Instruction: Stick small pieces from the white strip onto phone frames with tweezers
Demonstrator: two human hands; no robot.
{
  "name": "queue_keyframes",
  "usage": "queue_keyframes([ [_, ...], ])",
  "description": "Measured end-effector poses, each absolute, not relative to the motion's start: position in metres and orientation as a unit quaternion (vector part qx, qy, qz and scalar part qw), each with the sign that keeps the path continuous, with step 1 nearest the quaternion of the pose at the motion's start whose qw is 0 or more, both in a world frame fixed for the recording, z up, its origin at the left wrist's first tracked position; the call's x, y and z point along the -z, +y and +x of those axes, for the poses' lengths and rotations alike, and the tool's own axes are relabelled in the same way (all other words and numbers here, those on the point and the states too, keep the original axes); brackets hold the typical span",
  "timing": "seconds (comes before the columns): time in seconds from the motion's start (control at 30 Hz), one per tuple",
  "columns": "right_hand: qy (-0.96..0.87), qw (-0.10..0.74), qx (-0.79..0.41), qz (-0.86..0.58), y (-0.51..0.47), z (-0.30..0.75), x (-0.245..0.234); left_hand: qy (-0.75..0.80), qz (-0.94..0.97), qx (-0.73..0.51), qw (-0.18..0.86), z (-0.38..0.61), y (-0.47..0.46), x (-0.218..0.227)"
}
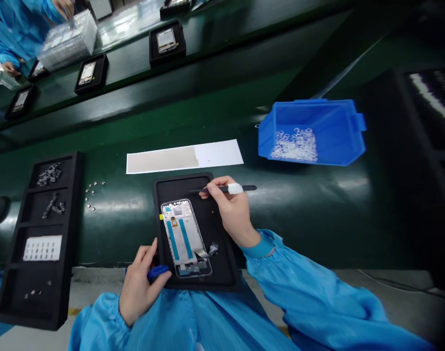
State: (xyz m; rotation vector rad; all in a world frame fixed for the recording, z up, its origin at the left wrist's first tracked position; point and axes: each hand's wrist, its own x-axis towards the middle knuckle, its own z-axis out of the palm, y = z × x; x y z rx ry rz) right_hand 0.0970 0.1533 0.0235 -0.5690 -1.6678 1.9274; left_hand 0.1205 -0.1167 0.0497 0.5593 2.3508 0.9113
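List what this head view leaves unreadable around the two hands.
- Blue object: mostly covered by the left hand; its kind is unclear.
- Tool tip: thin and dark against the black tray, lost.
- Phone frame parts: too small.
- Co-worker: cut off by the top edge.

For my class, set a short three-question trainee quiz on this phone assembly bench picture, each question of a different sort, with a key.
1. True or false: the right hand holds a slim dark tool over the black tray.
2. What does the left hand pinch?
A. a blue piece
B. a screw
C. a paper sheet
3. Fill in: the blue bin holds small clear ____.

Key
1. True.
2. A: a small blue piece beside the phone frame.
3. rings.
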Motion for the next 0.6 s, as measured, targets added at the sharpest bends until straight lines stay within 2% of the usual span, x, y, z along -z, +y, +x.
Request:
queue_keyframes([
  [0.43,-0.614,0.251,-0.717,-0.217,0.1552,0.0955,-0.0223,0.84,0.142,-0.415,0.32,0.1228,-0.1143,-0.0572],
  [0.6,-0.595,0.261,-0.728,-0.22,0.1561,0.0934,-0.0206,0.809,0.05,-0.46,0.363,0.1287,-0.1091,-0.0529],
])
